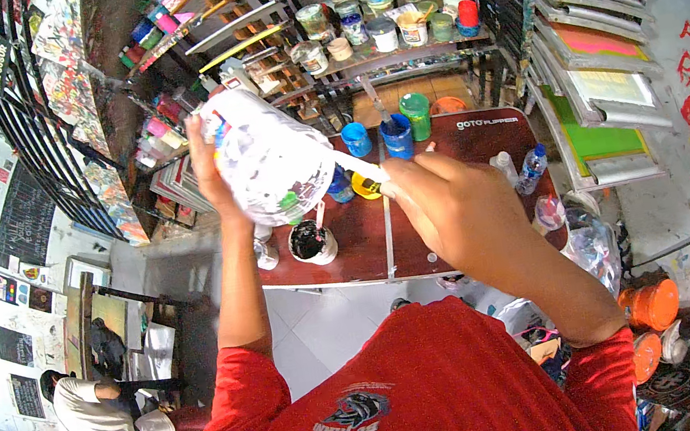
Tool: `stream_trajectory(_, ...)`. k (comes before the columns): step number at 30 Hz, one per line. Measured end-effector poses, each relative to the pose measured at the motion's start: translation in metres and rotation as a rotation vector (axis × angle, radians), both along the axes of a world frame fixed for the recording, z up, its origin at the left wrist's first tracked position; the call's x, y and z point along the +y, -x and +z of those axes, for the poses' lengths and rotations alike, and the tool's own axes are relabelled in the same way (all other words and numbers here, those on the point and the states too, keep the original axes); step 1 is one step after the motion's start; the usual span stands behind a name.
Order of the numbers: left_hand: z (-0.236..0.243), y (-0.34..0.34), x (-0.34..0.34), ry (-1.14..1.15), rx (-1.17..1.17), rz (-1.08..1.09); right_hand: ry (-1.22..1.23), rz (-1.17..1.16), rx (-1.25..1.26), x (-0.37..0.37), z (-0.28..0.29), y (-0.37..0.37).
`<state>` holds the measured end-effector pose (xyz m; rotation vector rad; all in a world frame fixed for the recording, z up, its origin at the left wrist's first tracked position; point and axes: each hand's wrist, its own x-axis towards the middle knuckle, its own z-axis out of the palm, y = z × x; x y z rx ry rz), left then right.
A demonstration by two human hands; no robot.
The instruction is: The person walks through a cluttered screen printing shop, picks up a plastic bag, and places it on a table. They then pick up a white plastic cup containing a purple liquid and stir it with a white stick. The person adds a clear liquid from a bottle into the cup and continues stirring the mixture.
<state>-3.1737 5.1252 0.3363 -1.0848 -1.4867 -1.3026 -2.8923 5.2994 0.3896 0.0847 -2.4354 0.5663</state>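
A large white paint-smeared tub (265, 156) is held up tilted on its side above the table, and my left hand (208, 164) grips it from the left. My right hand (442, 210) is closed on a white-coated stick (356, 167), whose far part meets the right end of the tub. Below them on the dark red table (463, 229) sit a white pot with black paint (312, 243), a blue tub with a tool standing in it (397, 141), a green tub (416, 116), a smaller blue cup (356, 138) and a yellow container (366, 186).
Shelves (393, 57) of paint pots stand behind the table, with stacked screen frames (595, 125) at right. Bottles (529, 172) stand at the table's right end; orange buckets (648, 304) are on the lower right. Another person (95, 422) in a white shirt is at lower left.
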Motion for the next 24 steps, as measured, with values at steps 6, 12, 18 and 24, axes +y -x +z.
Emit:
stream_trajectory(6,0.088,0.01,-0.011,-0.239,0.221,-0.082,-0.021,0.038,0.177,-0.02,0.056,-0.016)
stream_trajectory(12,0.107,0.014,-0.013,-0.097,0.422,0.099,0.194,0.055,0.185,-0.008,0.049,0.014)
stream_trajectory(18,0.114,0.006,-0.001,0.004,0.691,0.305,0.597,0.225,0.088,-0.008,0.026,0.04)
stream_trajectory(24,0.102,0.012,0.017,-0.14,0.578,0.181,1.016,0.423,0.017,-0.033,0.002,0.065)
